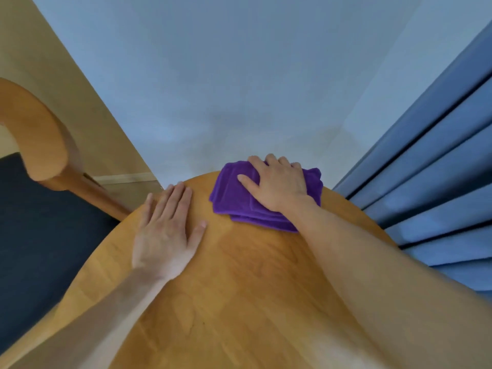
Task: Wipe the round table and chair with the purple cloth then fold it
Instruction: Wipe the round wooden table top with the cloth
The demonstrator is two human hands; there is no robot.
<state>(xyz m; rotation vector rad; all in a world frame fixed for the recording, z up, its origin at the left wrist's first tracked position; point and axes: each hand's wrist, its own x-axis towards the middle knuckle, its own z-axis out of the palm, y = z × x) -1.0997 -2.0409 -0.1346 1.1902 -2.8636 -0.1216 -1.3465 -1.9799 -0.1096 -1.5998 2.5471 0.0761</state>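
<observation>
I see a pale blue-grey wall [213,75] far past my fingertips, blue curtains [431,169] hanging in folds off to the right of them, a tan wall [53,57] with a light baseboard [125,179] to the left, and soft, even light all over.

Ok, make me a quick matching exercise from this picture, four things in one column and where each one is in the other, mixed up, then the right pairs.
1. purple cloth
2. left hand
3. chair
4. curtain

A. flat on bare tabletop
B. right of the round table
C. under the right hand
D. left of the table

Pairs: 1-C, 2-A, 3-D, 4-B
</observation>
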